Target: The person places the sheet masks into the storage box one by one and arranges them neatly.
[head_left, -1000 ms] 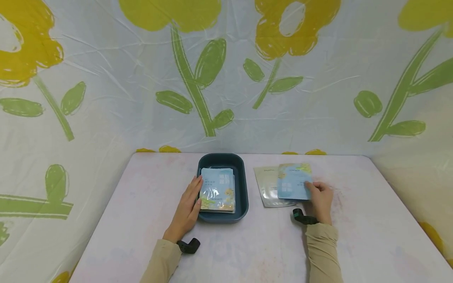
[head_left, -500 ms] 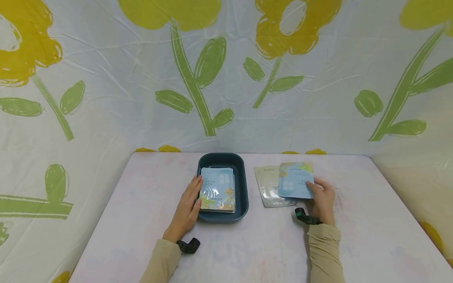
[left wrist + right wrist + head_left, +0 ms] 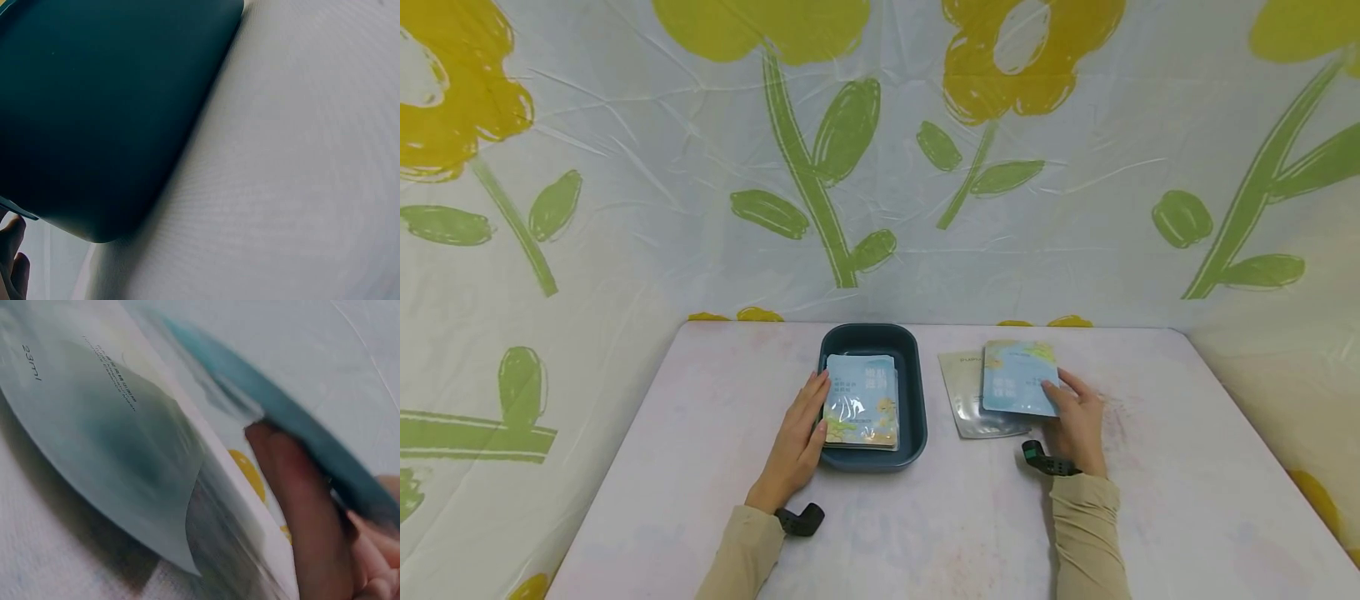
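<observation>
My right hand [image 3: 1078,423] pinches a light-blue sheet mask packet [image 3: 1015,379] by its lower right corner, thumb on top. It is raised over a silvery-green mask packet [image 3: 964,398] on the table. In the right wrist view the lower packet [image 3: 119,419] shows "23ml", and the fingers [image 3: 306,500] hold the blue one above it. A dark teal tray [image 3: 877,463] stands left of these, with a stack of blue packets [image 3: 857,400] inside. Against the tray's left side rests my left hand [image 3: 790,446], fingers extended. The left wrist view shows mainly the tray's outer wall [image 3: 112,112].
The pale table [image 3: 925,533] meets a flower-printed cloth backdrop [image 3: 685,192] just behind the tray. A dark camera [image 3: 801,520] is strapped to the left wrist and another camera [image 3: 1047,460] to the right.
The held blue packet rises slightly, shifting right and then back left over the silvery-green one. My right hand moves with it. The left hand and the tray stay put.
</observation>
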`<state>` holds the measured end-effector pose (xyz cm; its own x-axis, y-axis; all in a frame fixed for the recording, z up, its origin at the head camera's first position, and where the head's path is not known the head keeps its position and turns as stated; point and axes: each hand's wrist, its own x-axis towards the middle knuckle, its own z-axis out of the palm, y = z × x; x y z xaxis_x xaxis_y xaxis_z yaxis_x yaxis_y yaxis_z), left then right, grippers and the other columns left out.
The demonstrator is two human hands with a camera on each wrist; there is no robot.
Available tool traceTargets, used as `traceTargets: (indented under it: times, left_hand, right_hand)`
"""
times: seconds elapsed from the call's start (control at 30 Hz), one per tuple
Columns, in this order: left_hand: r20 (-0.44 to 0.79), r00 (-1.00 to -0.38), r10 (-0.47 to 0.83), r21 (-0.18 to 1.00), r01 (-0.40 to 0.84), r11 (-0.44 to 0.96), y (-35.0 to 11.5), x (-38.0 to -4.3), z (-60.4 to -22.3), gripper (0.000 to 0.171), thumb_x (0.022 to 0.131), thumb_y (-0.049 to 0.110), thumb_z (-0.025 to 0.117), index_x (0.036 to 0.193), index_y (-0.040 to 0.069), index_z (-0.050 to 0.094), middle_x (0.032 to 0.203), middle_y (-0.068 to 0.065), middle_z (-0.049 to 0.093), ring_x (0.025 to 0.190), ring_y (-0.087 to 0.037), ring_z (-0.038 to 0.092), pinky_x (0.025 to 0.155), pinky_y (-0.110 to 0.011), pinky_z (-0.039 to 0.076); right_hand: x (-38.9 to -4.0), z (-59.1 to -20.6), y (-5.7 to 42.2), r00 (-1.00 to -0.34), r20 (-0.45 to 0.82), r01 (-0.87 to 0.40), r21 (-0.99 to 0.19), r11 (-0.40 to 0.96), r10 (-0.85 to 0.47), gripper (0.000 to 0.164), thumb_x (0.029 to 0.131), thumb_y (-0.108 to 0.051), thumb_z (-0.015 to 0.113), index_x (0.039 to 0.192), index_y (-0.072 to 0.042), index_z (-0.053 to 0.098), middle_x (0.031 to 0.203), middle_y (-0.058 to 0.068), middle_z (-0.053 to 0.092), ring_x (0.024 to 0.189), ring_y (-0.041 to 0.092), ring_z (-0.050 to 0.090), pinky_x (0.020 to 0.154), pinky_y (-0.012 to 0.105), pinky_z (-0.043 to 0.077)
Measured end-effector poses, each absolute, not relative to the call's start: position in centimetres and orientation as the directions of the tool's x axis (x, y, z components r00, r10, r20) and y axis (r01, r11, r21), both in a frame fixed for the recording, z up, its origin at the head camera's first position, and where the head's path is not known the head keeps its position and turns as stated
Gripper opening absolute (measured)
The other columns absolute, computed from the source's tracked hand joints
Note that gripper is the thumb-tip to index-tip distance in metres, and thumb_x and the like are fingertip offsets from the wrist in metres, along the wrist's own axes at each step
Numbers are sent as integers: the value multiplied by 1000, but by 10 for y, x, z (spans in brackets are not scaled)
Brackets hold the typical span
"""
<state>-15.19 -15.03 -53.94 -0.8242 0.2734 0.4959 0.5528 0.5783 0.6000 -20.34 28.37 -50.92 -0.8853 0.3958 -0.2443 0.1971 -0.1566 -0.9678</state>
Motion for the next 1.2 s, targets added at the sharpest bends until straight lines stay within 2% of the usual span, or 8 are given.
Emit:
traceTargets:
  times: [0.23, 0.4, 0.63, 0.93, 1.2]
  left_hand:
    - [505, -819, 274, 594, 560, 577, -150, -151, -539, 57, 100, 11, 44, 155, 4, 30, 163, -7, 24, 151, -28, 17, 122, -39, 12]
    - [508, -816, 277, 596, 565, 571, -150, -152, -539, 57, 100, 11, 44, 155, 4, 30, 163, -7, 24, 151, -29, 17, 122, -37, 10]
    - [504, -819, 273, 592, 558, 581, -151, -153, -541, 56, 101, 14, 43, 155, 4, 31, 163, -6, 24, 150, -29, 18, 122, -39, 12]
    - [528, -804, 274, 582, 578, 573, -151, -153, -543, 56, 101, 13, 43, 154, 1, 32, 162, -9, 26, 150, -32, 19, 122, -39, 12]
    - [492, -827, 271, 598, 547, 586, -151, -152, -542, 57, 101, 14, 42, 156, 5, 29, 164, -4, 23, 151, -27, 16, 122, -35, 10]
  right_hand:
    - [-199, -506, 281, -944, -161, 95, -969, -229, 289, 64, 95, -19, 67, 152, -8, 39, 127, 3, 59, 100, 7, 66, 81, 18, 55]
    - [-199, -506, 278, -992, -49, 14, -957, -289, 114, 69, 96, -13, 64, 156, -6, 30, 121, -4, 64, 100, 8, 68, 83, 21, 55]
    - [-199, -508, 272, -994, 60, -17, -918, -397, -95, 66, 99, 1, 54, 157, -8, 24, 123, 0, 68, 101, 13, 69, 85, 24, 55]
    - [-198, -496, 257, -983, 107, -35, -906, -421, -149, 67, 98, 8, 51, 157, -7, 23, 126, 3, 67, 106, 16, 68, 88, 28, 55]
    - [-201, -487, 233, -953, 173, -40, -884, -465, -247, 74, 96, 16, 47, 159, -7, 15, 132, 8, 62, 109, 19, 67, 86, 30, 56]
